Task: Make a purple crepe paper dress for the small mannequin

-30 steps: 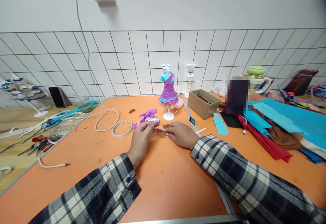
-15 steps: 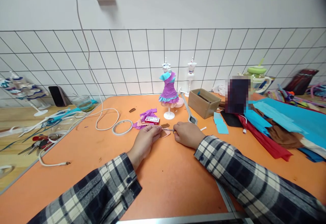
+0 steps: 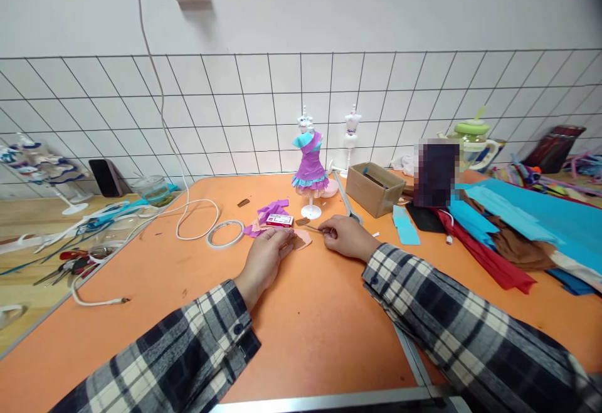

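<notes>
My left hand point(image 3: 264, 257) rests on the orange table point(image 3: 301, 325), fingers curled and pressing the near edge of a small pale pink fabric piece point(image 3: 302, 238). My right hand point(image 3: 345, 236) is closed in a pinch on a thin needle-like thing point(image 3: 314, 229) whose tip points at that fabric. A small red and white box point(image 3: 279, 220) lies just beyond my left fingers, beside purple fabric scraps point(image 3: 271, 210). A small mannequin in a purple and blue dress point(image 3: 309, 165) stands behind them.
A tape ring point(image 3: 226, 234) and white cable point(image 3: 188, 212) lie to the left. A cardboard box point(image 3: 375, 188), a bare mannequin point(image 3: 352, 130), blue, red and brown cloth point(image 3: 512, 225) and a green-lidded jug point(image 3: 473, 140) are to the right. Tools point(image 3: 70, 266) clutter the left bench.
My right hand has drawn right and slightly away from the left, pulling the thin needle-like thing out from the pink fabric. My left hand has stayed on the fabric.
</notes>
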`<state>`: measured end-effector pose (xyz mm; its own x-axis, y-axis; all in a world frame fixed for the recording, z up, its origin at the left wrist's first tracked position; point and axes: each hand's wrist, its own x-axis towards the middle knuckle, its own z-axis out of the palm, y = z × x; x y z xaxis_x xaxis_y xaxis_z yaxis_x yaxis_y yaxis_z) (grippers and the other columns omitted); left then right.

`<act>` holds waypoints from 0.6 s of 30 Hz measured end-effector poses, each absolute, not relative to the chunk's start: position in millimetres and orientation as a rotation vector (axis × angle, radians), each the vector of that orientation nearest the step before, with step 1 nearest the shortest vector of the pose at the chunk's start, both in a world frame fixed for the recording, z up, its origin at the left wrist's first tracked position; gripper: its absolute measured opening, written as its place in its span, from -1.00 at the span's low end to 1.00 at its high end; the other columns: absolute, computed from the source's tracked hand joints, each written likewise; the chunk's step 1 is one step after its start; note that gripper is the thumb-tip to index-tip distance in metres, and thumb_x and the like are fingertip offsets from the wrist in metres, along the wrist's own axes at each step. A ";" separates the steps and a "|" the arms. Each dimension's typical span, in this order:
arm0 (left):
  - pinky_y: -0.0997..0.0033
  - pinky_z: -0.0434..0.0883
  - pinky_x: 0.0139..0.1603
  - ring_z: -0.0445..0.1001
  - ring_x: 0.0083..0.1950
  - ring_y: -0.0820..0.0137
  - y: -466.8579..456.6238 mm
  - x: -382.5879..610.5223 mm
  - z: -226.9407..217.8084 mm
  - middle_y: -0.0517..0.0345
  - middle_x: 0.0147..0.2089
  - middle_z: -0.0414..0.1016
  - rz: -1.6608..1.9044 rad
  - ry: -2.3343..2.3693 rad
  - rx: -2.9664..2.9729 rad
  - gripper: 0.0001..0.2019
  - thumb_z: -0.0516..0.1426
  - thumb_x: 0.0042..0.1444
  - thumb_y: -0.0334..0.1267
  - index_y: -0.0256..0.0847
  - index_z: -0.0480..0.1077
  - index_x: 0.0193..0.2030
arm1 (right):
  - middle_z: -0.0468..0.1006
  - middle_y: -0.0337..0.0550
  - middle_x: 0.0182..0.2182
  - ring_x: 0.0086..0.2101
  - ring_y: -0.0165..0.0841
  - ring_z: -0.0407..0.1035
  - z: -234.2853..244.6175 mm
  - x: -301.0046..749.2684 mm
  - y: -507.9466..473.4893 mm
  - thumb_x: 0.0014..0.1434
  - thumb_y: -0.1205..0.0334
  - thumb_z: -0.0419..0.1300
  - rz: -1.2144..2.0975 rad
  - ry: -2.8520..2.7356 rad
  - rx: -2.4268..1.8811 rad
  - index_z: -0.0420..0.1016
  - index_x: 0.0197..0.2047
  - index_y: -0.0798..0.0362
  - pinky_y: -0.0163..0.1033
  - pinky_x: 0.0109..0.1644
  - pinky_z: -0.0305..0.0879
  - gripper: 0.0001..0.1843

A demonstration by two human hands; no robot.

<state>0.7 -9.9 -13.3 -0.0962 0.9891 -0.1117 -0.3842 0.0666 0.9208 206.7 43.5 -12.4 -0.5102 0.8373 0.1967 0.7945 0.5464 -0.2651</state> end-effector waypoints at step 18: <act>0.22 0.45 0.07 0.54 -0.16 0.32 -10.1 5.0 -12.1 0.02 -0.26 0.59 1.392 1.075 0.835 -0.84 0.32 -0.12 -0.24 -0.28 0.50 -0.42 | 0.63 -0.19 -0.23 -0.29 -0.39 0.46 -22.9 203.3 48.7 0.14 0.28 0.18 0.486 -2.323 -1.290 0.63 -0.07 -0.03 -0.36 -0.20 0.30 -0.69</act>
<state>5.0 -10.1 -12.1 -0.1162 0.9887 -0.0942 -0.3412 0.0493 0.9387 203.3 48.7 -22.9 -0.4703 0.8589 0.2026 0.7058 0.5039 -0.4979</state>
